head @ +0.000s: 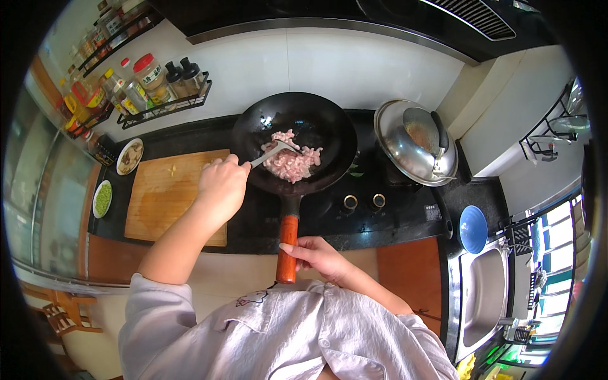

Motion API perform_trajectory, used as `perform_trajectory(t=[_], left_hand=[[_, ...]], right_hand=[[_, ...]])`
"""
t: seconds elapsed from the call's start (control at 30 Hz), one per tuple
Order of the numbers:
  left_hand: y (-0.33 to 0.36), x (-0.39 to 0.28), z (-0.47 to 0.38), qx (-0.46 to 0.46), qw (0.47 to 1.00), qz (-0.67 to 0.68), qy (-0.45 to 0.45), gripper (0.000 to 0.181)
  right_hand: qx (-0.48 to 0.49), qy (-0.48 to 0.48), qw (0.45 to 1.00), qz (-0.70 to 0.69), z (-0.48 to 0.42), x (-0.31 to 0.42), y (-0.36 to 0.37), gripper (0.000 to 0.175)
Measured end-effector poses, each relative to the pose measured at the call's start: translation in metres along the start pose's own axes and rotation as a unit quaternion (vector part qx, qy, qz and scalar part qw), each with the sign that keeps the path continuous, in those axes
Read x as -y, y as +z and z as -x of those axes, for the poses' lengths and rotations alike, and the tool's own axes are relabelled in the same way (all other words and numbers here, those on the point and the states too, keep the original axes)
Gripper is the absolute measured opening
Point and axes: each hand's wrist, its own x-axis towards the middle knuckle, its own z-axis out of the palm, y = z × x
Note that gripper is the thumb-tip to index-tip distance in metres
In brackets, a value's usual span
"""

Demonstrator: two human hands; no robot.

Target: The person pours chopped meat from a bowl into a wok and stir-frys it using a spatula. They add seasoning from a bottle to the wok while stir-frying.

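Note:
A black wok (327, 118) with an orange-red wooden handle (288, 237) stands on the cooktop. Pale pink pieces of raw meat (294, 166) lie in its middle. My left hand (223, 183) is closed around a metal spatula (268, 156), whose blade rests on the meat. My right hand (316, 256) grips the wok's wooden handle, its thumb on top and the fingers partly hidden behind it.
Left of the wok lie a wooden cutting board (159, 190), a dish of chopped greens (102, 199) and a plate of sliced food (129, 156). A domed metal lid (394, 147) and a blue bowl (473, 230) are at the right, near the sink (484, 294). Seasoning racks (164, 108) hang upper left.

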Motion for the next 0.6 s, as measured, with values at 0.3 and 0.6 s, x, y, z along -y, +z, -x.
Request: perform_trajectory(t=[0.3, 0.6], left_hand=[[-0.004, 0.003, 0.035, 0.037, 0.995, 0.076, -0.061, 0.046], [0.001, -0.002, 0.052, -0.182, 0.927, 0.324, 0.044, 0.026]], right_hand=[[0.006, -0.009, 1.000, -0.003, 0.004, 0.005, 0.002, 0.035], [0.012, -0.012, 1.000, -0.019, -0.001, 0.004, 0.005, 0.035]])
